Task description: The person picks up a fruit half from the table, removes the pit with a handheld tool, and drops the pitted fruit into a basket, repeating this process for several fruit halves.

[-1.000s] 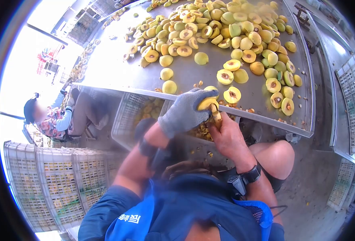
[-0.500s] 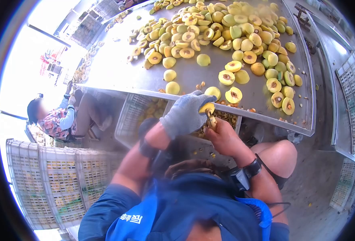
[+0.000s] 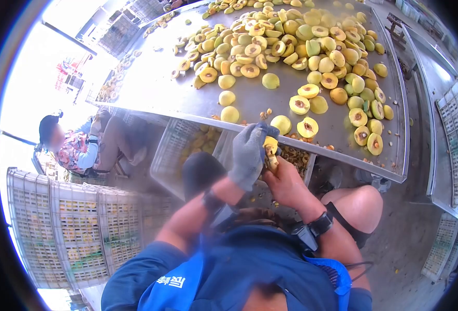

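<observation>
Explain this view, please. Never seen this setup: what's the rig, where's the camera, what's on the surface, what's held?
There is no machine: a person works with their own two hands. One camera, worn on the head, looks forward and down, so the arms reach up from the bottom of the picture. The round dark border and bent edges suggest a very wide lens.

The left hand, in a grey glove, holds a yellow fruit piece. The bare right hand grips what looks like a small pale-handled tool against it; its exact shape is hard to tell.

On the metal table lies a heap of yellow-green fruit, many halved. At the left are plastic crates and another seated person.
</observation>
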A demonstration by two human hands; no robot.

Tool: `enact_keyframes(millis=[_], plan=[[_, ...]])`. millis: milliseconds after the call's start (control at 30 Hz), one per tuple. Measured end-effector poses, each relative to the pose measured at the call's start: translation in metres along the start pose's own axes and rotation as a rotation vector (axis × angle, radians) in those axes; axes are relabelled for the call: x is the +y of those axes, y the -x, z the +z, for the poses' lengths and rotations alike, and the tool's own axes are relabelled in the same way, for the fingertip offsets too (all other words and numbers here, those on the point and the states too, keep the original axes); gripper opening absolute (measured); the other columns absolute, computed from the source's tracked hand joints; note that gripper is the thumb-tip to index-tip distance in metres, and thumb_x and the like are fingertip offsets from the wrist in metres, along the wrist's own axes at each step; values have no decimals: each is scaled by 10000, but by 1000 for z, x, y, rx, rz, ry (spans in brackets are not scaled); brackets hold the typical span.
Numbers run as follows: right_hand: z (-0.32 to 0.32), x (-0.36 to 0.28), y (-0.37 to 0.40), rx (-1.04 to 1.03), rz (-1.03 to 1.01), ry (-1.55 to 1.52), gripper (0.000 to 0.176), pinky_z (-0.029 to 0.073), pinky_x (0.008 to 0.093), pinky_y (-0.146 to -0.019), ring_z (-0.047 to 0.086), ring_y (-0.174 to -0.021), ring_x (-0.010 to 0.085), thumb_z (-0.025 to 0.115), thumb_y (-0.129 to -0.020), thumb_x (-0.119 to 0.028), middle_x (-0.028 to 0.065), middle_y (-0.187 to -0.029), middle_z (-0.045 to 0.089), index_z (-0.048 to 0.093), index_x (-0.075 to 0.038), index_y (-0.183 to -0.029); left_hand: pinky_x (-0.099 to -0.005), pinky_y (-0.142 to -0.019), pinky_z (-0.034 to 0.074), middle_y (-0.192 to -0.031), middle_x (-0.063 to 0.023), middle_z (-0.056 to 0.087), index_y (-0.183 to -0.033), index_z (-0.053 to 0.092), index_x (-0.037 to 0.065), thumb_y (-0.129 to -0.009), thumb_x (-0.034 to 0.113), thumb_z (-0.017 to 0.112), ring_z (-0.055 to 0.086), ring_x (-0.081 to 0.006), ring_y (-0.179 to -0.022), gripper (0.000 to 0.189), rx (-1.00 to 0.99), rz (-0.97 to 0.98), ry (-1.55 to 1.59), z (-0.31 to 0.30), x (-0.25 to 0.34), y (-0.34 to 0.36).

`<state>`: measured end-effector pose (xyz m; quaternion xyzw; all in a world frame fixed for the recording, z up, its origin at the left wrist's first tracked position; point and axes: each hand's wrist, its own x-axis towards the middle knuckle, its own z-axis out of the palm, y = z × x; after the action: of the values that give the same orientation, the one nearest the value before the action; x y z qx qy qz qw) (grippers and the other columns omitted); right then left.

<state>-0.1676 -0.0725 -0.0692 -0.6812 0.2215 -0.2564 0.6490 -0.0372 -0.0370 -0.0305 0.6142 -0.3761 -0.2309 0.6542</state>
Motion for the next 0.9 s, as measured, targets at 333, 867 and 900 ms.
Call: enact_keyframes(millis=[333,867,900], plan=[[-20,-38,9,-265,383,-448,163,354,297,-397,449,-444,115,568,-1035,-174,-3,-611,480,520,-62,-927,-285,-686,556,-900,-95,736,-1019,729,-49,-1035,162,596,671,-140,-779,250,-140,38,-60,5,16,-6],[-21,-48,15,-556,630,-719,338,334,279,-429,381,-458,90,557,-1057,-239,-35,-625,365,403,-132,-775,-436,-989,527,-1218,-182,686,-1246,653,2,-916,388,743,666,-358,-1130,516,-411,87,4,-23,17,-2],[-19,-49,15,-531,649,-731,331,339,282,-430,382,-458,92,557,-1054,-236,-34,-625,370,408,-130,-777,-428,-980,530,-1208,-177,690,-1231,658,6,-902,370,762,667,-357,-1122,501,-321,141,36,-21,11,-4]])
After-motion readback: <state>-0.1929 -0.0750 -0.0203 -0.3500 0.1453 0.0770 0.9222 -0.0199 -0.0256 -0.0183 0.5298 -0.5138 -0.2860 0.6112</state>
